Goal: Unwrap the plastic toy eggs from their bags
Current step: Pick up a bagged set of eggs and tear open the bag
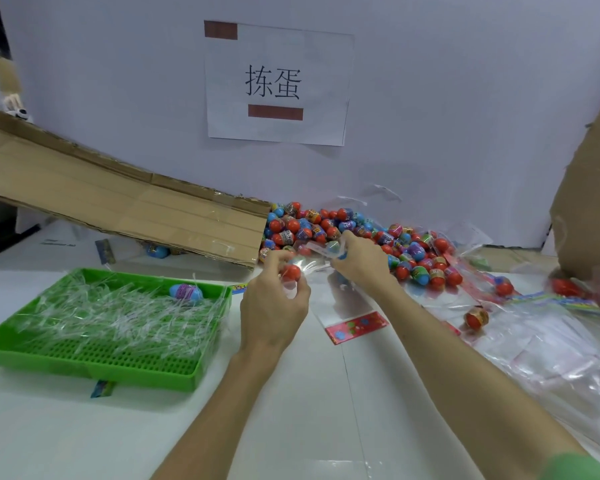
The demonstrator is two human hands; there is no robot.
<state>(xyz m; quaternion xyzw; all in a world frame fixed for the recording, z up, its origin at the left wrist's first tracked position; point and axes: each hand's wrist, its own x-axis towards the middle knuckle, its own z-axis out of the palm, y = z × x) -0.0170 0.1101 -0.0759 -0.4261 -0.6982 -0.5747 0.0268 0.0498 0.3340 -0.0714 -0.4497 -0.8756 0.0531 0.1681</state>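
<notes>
The left hand (274,306), the nearer of the two, curls its fingertips round a red egg (291,273) that sits inside a clear bag (313,263). From there the bag runs up and rightward to the right hand (359,259), which pinches its far end. The bag's long axis therefore lies straight between the hands, with the egg at the left hand's end. Pulling apart along that line looks the likely way to free it. Left of the left hand sits a green tray (118,372); beyond both hands a pile of wrapped eggs (326,230) covers the table (291,427).
</notes>
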